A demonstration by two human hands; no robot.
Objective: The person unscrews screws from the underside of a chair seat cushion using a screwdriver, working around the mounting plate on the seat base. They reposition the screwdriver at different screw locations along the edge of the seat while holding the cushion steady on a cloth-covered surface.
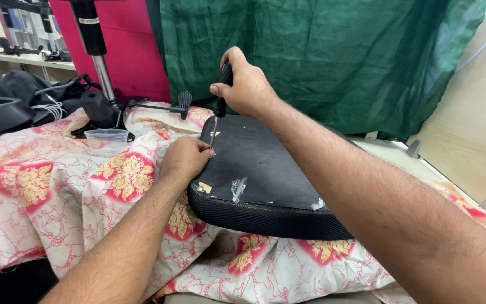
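A black chair seat (265, 169) lies upside down on a floral pink-and-white cloth (57, 191), its mesh edge toward me. My right hand (246, 87) grips the black handle of a screwdriver (220, 95), held upright with its tip down near the seat's far left corner. My left hand (184, 160) rests at that corner, fingertips pinched around the screwdriver's tip; what they pinch is too small to tell. Bits of torn tape and a tan patch stick to the seat's underside.
A clear plastic cup (107, 139) stands on the cloth to the left. Behind it rises a black chair base with a metal gas-lift column (101, 67) and a lever. Green fabric (322, 56) and a red panel hang at the back. A wooden board (479, 129) lies at right.
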